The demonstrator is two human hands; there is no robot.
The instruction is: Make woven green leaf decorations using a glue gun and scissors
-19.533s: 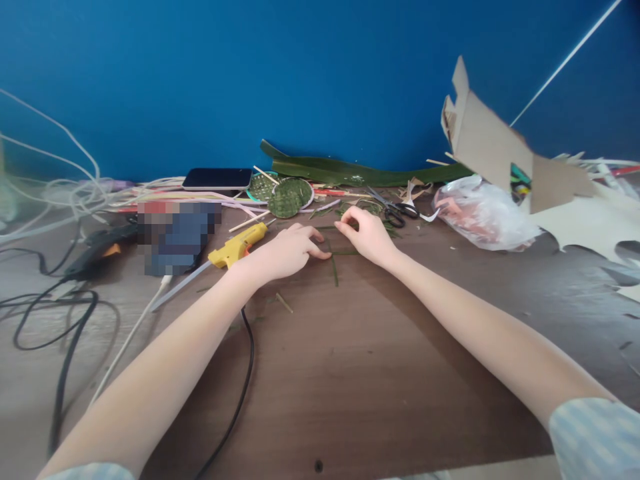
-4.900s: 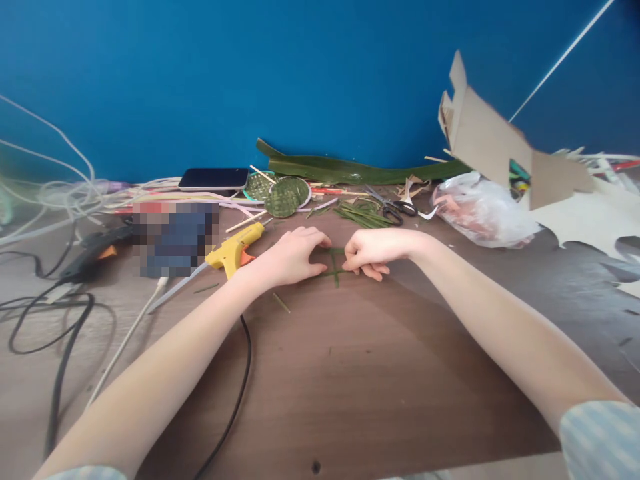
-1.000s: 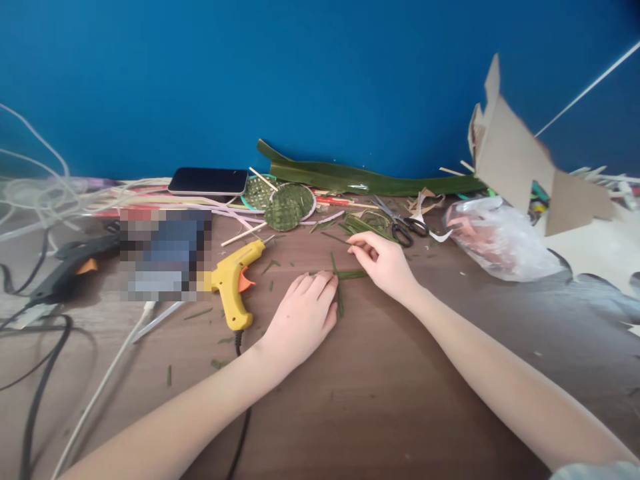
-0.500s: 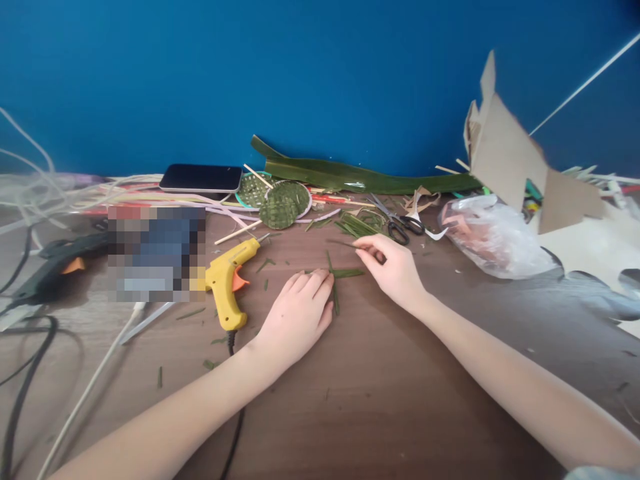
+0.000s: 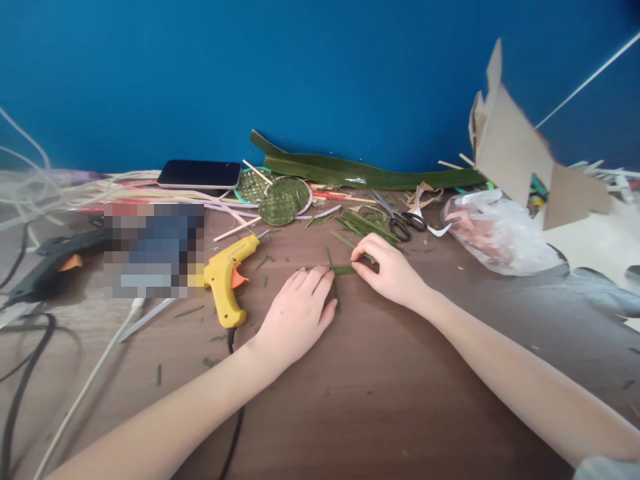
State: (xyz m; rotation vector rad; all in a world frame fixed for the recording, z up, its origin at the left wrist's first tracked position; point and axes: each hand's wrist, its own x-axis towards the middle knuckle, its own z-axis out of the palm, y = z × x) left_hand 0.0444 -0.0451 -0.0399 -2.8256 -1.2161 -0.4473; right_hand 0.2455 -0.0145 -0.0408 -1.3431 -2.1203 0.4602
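My left hand [image 5: 296, 308] lies flat on the table, fingers extended and pressing near the crossing of two green leaf strips. The upright leaf strip [image 5: 337, 290] shows beside its fingertips, and the crosswise leaf strip [image 5: 344, 271] runs to the right from under them. At the right end of the crosswise strip, my right hand [image 5: 387, 270] has thumb and forefinger pinched together on it. Another leaf strip [image 5: 342, 238] lies slanted just beyond the right fingertips. A pile of cut leaf strips [image 5: 367, 225] sits behind my right hand.
Left of my hands lies a yellow glue gun [image 5: 227, 283], its cable trailing forward. Behind are round woven leaf pieces [image 5: 278, 208], a phone [image 5: 200, 175] and a long leaf [image 5: 370, 173]. Scissors [image 5: 400, 227], a plastic bag [image 5: 505, 237] and cut cardboard [image 5: 515, 143] occupy the right.
My right hand has moved slightly down and left, its fingertips now at the crosswise strip's end. The thin strip formerly at its fingertips now appears slanted beyond them. My left hand stays nearly still.
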